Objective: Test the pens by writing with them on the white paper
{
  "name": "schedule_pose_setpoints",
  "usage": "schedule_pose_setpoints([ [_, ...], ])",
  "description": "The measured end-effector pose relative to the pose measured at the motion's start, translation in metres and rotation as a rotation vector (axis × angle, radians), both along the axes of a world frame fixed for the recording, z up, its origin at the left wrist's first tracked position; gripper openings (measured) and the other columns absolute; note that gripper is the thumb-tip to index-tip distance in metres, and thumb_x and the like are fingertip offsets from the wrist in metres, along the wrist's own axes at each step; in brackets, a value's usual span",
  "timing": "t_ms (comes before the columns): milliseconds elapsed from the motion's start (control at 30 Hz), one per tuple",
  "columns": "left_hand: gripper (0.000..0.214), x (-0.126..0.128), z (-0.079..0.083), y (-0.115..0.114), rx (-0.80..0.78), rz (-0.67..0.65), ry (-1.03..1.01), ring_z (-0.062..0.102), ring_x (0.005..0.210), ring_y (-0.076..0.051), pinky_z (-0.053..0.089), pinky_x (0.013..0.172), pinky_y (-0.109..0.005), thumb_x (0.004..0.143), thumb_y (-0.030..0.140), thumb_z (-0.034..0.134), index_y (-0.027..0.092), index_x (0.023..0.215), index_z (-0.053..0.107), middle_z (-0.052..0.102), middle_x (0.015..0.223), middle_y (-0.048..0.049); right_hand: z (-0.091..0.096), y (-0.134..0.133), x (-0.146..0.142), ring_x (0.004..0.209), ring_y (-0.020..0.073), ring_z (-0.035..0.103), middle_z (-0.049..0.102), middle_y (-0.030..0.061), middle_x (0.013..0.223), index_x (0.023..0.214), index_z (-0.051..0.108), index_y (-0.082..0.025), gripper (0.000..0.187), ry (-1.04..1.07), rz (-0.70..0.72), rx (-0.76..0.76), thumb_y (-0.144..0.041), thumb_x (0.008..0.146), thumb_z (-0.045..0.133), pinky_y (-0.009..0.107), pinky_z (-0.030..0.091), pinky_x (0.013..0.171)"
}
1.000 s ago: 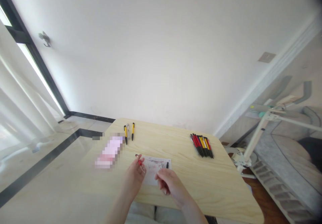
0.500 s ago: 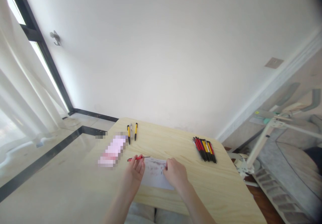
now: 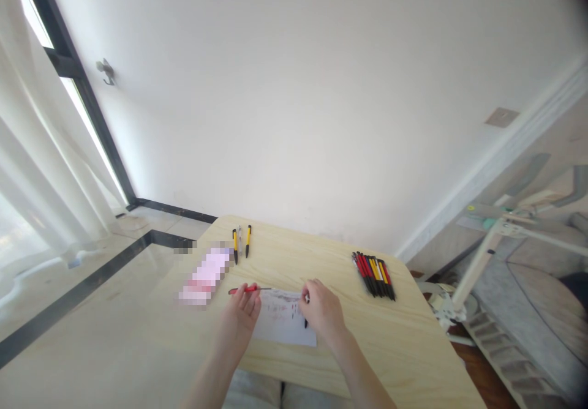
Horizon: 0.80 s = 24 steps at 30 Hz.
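Note:
My left hand (image 3: 239, 312) pinches a red pen barrel (image 3: 249, 288), held level above the paper's left edge. A thin rod like a refill sticks out of it to the right. My right hand (image 3: 323, 307) is closed at the right side of the paper, with a small black pen part (image 3: 306, 322) pointing down from its fingers; the rest of that part is hidden by the hand. Under both hands lies a white sheet of paper (image 3: 285, 334) bearing grey and reddish scribbles. Several tiny dark and red bits (image 3: 293, 311) rest on it.
A row of red, black and yellow pens (image 3: 374, 276) lies on the right of the wooden table (image 3: 294, 256). Two yellow-black pens (image 3: 248, 241) and a clear one (image 3: 239, 240) lie at the back left. A blurred pink-white rectangle (image 3: 206, 274) is at the left edge.
My right hand has turned and risen slightly, and the black part now shows below its fingers. The left hand has shifted a little left with the red pen barrel.

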<state>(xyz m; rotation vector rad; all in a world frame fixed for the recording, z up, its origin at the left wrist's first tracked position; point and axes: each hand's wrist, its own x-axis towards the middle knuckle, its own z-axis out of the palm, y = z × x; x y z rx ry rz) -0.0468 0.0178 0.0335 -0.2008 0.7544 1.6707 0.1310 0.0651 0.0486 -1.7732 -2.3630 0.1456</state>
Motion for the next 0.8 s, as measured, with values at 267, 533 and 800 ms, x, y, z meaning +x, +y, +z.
schedule_pose_setpoints([
  [267,0.015,-0.007,-0.012,-0.001,0.020,-0.022,0.022,0.064,0.072,-0.013,0.053,0.061,-0.021,0.079,0.006,0.046,0.014,0.081,0.058,0.066,0.077,-0.0061,0.002,0.043,0.039,0.079,0.0137,0.055,0.060,0.0019,0.086,0.089,0.057,-0.020,0.016,0.064,-0.072,-0.078,-0.018,0.075,0.050,0.021,0.034,0.064],
  [533,0.018,-0.005,-0.026,-0.002,0.023,-0.057,0.021,0.064,0.075,-0.014,0.053,0.065,-0.023,0.075,0.002,0.048,0.015,0.083,0.058,0.066,0.080,-0.0059,-0.012,0.048,0.049,0.079,0.0145,0.056,0.060,0.0047,0.086,0.083,0.060,-0.018,0.014,0.028,-0.062,-0.096,-0.023,0.079,0.048,0.022,0.035,0.066],
  [800,0.015,0.000,-0.023,-0.005,0.017,-0.070,0.062,0.064,0.073,-0.014,0.053,0.064,-0.023,0.076,0.003,0.048,0.014,0.082,0.057,0.066,0.080,-0.0062,-0.012,0.062,0.042,0.078,0.0202,0.056,0.062,0.0089,0.078,0.071,0.060,-0.015,0.014,0.074,-0.008,-0.094,-0.007,0.071,0.049,0.028,0.034,0.068],
])
